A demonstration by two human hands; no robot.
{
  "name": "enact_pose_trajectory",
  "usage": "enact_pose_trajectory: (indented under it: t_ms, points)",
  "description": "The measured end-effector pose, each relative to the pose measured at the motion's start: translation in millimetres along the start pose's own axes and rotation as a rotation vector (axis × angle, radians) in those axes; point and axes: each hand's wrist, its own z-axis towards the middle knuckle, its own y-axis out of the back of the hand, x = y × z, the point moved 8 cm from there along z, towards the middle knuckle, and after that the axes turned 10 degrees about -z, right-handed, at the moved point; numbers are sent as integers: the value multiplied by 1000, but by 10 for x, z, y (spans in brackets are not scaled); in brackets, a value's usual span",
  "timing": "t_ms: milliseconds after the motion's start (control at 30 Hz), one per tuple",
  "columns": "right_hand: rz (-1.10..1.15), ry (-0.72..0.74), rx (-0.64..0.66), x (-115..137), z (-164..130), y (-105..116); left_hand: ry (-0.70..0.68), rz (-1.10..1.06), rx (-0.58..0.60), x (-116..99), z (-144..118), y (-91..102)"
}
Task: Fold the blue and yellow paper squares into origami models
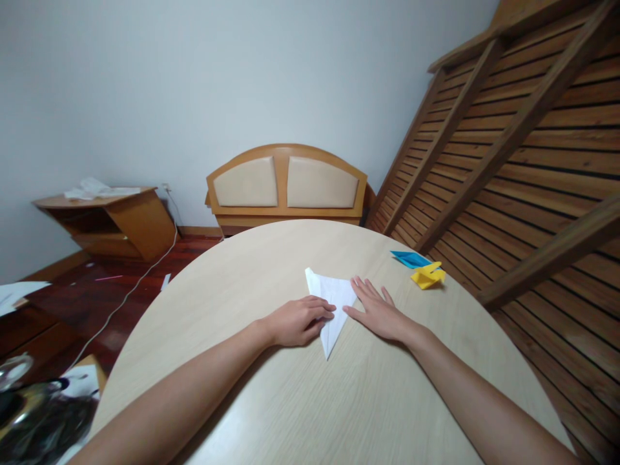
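A white sheet of paper (331, 297), folded into a pointed triangular shape, lies flat near the middle of the round, pale wooden table (271, 271). My left hand (299, 321) rests on its left edge with the fingers curled and the fingertips pressing on the paper. Flat beside the paper's right edge lies my right hand (376, 311), fingers spread on the table, thumb touching the paper. Neither hand lifts the sheet.
A folded blue paper (409, 258) and a folded yellow paper (428, 276) lie at the table's far right. Slatted wooden panels lean on the right. Behind the table stands a headboard (287, 184), with a low wooden shelf (113, 219) at the left wall and a cable across the floor.
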Motion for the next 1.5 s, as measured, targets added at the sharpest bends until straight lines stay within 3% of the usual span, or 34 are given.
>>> enact_pose_trajectory:
  t_ms: [333, 533, 633, 733, 967, 1200, 1500]
  points:
    - [54, -276, -261, -418, 155, 127, -3, 31, 16, 6, 0, -16]
    - [76, -305, -414, -549, 151, 225, -16, 34, 10, -10, 2, -4]
    - [107, -228, -514, -469, 123, 322, -20, 47, 3, -18, 0, -10]
    - [154, -28, -554, -200, 79, 411, 22, 105, -16, 12, 2, -8]
    - [155, 409, -373, 504, -127, 348, 173, 241, -75, 96, -7, 83]
    - [142, 443, -205, 509, -126, 239, 201, 227, -158, 215, -37, 105]
    - [146, 571, -232, 668, -242, 374, 435, 249, -326, 537, -156, 219]
